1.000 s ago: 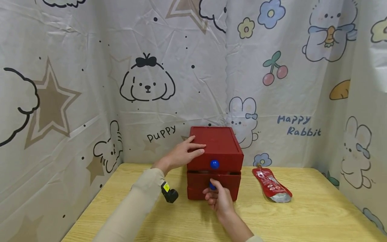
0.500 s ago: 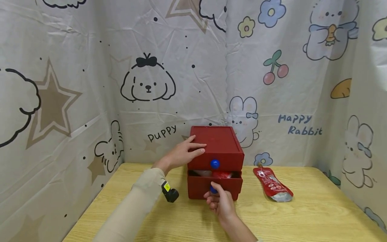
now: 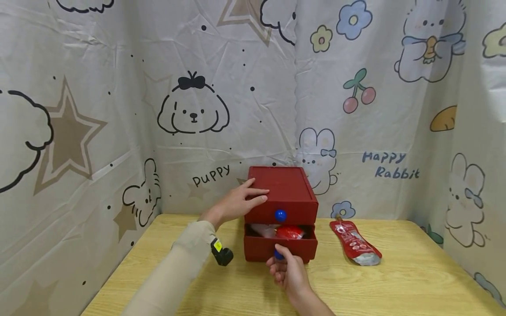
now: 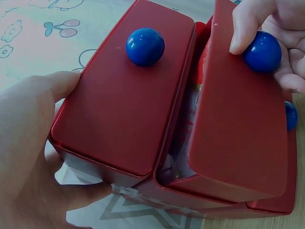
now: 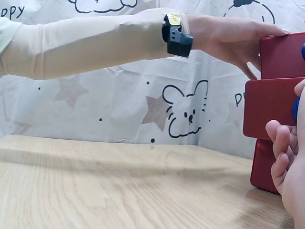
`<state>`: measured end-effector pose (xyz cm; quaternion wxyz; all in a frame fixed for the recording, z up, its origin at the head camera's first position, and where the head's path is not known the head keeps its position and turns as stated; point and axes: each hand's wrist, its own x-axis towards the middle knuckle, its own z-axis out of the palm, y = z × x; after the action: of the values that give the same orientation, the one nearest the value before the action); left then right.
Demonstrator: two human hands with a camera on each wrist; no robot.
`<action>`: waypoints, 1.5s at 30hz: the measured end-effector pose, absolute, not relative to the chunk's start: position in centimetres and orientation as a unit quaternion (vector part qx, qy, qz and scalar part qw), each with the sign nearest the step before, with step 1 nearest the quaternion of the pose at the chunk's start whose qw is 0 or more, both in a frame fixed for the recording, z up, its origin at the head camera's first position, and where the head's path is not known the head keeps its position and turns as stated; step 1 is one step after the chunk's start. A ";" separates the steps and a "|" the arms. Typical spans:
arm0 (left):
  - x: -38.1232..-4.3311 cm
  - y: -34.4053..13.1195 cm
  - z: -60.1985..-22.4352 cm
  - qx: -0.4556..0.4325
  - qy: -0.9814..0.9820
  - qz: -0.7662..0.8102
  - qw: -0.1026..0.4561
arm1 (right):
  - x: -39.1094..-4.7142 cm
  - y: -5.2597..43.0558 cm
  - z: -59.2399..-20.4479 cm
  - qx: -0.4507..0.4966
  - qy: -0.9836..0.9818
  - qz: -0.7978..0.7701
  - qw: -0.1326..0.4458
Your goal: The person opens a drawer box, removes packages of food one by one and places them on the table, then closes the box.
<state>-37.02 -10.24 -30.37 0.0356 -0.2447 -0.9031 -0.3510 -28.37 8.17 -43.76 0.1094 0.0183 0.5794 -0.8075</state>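
A red drawer cabinet (image 3: 278, 182) with round blue knobs stands on the table, its middle drawer (image 4: 238, 109) pulled partway out. My right hand (image 3: 291, 272) pinches that drawer's blue knob (image 4: 263, 51) between thumb and curled fingers. Inside the drawer show a red shiny packet (image 3: 290, 232) and a pale, clear-looking wrapper (image 3: 264, 230). My left hand (image 3: 236, 202) rests on the cabinet's top left edge, fingers spread. Above the pulled drawer, the top drawer (image 4: 121, 95) is closed. In the left wrist view another blue knob (image 4: 291, 115) shows lower down, partly covered by the middle drawer.
A red pouch (image 3: 356, 242) with a spout and silvery base lies on the wooden table (image 3: 411, 272), right of the cabinet. Printed curtains (image 3: 237, 109) stand close behind and on both sides. A small black camera (image 3: 222, 253) is strapped to the left wrist.
The right hand has drawn the middle drawer out toward the person, and its packet and wrapper have come into view. The left hand has stayed on the cabinet top.
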 end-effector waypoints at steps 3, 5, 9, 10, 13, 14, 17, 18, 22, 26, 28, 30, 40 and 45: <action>-36.9 -10.2 -30.5 -0.244 -0.903 -0.352 0.032 | -28.1 8.3 -43.9 0.027 0.582 -0.804 0.118; -36.9 -10.1 -30.6 -0.244 -0.902 -0.354 0.030 | -27.8 8.5 -44.0 0.031 0.582 -0.803 0.124; -36.9 -10.2 -30.7 -0.245 -0.901 -0.356 0.030 | -27.5 8.5 -44.1 0.028 0.586 -0.799 0.134; -37.0 -10.2 -30.7 -0.246 -0.901 -0.355 0.033 | -27.4 8.5 -44.1 0.026 0.585 -0.799 0.135; -37.0 -10.1 -30.6 -0.248 -0.901 -0.355 0.039 | -27.2 8.5 -43.9 0.022 0.583 -0.801 0.136; -37.0 -10.1 -30.5 -0.250 -0.900 -0.354 0.041 | -27.1 8.5 -43.8 0.021 0.582 -0.802 0.135; -37.0 -10.1 -30.3 -0.252 -0.901 -0.351 0.043 | -26.7 8.5 -43.7 0.022 0.582 -0.801 0.138; -37.0 -10.0 -30.2 -0.253 -0.901 -0.350 0.043 | -26.6 8.5 -43.6 0.022 0.584 -0.800 0.140; -37.0 -10.1 -30.1 -0.249 -0.903 -0.348 0.039 | -26.0 8.7 -43.5 0.026 0.593 -0.791 0.149; -37.0 -10.1 -30.1 -0.244 -0.903 -0.353 0.034 | -25.5 8.9 -43.3 0.028 0.599 -0.785 0.153; -37.1 -10.1 -30.2 -0.244 -0.902 -0.355 0.034 | -25.2 9.0 -43.2 0.025 0.600 -0.784 0.158; -37.1 -10.1 -30.2 -0.244 -0.902 -0.355 0.034 | -25.0 9.0 -43.2 0.020 0.599 -0.783 0.164; -37.2 -10.2 -30.1 -0.249 -0.901 -0.352 0.040 | -24.1 9.3 -43.0 0.022 0.599 -0.779 0.185; -37.2 -10.2 -30.3 -0.245 -0.904 -0.350 0.034 | -23.5 9.3 -43.0 0.026 0.608 -0.772 0.183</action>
<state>-37.18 -10.22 -30.26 0.0338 -0.2445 -0.9036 -0.3500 -23.47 9.33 -43.01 0.1830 0.0257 0.6079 -0.7722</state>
